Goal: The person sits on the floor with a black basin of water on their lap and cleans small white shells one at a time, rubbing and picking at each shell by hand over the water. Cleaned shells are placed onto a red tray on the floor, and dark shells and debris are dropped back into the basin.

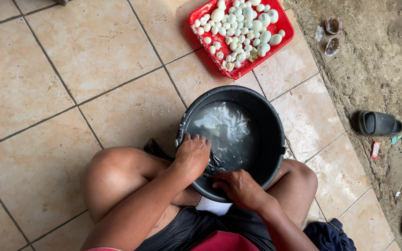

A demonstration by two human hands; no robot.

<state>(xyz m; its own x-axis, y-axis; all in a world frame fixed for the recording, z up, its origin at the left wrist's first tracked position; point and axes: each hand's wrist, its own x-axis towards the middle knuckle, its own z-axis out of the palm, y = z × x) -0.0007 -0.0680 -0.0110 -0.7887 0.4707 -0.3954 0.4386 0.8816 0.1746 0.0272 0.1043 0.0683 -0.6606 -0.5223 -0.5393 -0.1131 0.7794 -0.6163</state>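
We sat with a black basin (271,125) of cloudy water between our knees. Our left hand (192,155) curled closed over its near rim; our right hand (239,187) gripped the rim beside it. Beyond both hands lay a red tray (210,51) of peeled eggs (243,28).

A beige tiled floor (70,69) carries a black basin (275,139) of cloudy water and, just beyond it, a red tray (205,51) heaped with peeled white eggs (243,28).

Bare tiled floor (47,93) open to the left; red tray (210,51) blocks beyond black bucket (275,139); knees hem both bucket sides
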